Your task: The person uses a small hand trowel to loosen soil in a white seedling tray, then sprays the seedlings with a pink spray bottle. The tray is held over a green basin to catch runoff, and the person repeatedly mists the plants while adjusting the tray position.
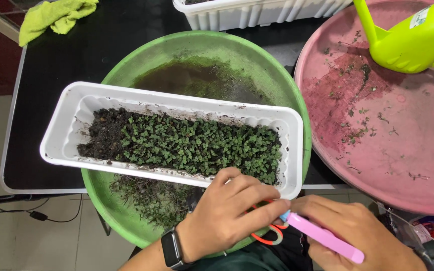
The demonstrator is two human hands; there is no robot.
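A white rectangular planter (61,130) filled with dark soil and small green seedlings (197,145) lies across a large green basin (126,65). At the planter's near right corner, my left hand (227,211), with a black smartwatch (173,248) on its wrist, closes around orange-handled scissors (269,236). Beside it, my right hand (352,233) holds a pink, flat tool (327,240) whose blue tip touches my left fingers. Cut seedlings (151,198) lie in the basin below the planter.
A pink round tray (408,150) with plant scraps sits on the right, a lime-green watering can (413,37) on it. Another white planter (257,15) stands at the back. A green cloth (56,15) lies on the black table (51,75) at back left.
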